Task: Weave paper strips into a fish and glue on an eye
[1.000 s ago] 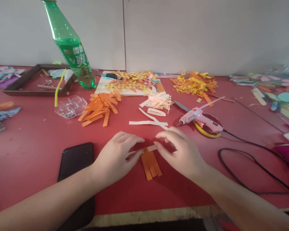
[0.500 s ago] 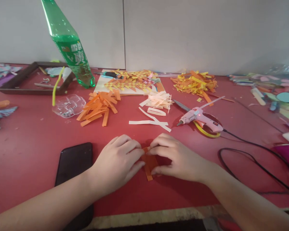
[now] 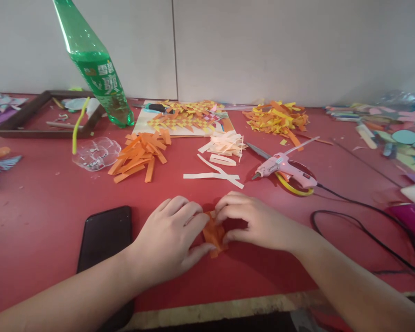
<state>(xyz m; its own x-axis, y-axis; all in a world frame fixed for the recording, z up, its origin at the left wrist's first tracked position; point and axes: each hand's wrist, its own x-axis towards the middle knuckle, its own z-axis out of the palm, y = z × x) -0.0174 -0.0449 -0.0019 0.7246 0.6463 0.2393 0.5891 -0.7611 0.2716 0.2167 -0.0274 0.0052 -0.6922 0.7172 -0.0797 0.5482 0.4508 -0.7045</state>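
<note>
At lower centre, the left hand (image 3: 176, 233) and right hand (image 3: 254, 222) have closed in, both now gripping orange paper strips (image 3: 212, 232), apparently steadying them.

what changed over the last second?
Left hand and right hand closed in over the orange strips; both thumbs shifted toward the strips' near ends. Whether anything was let go can't be told. Glue gun, phone, green bottle: unmoved.

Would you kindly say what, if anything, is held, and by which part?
The left hand and right hand hold the orange strips at opposite sides; the exact grip is hidden.
</note>
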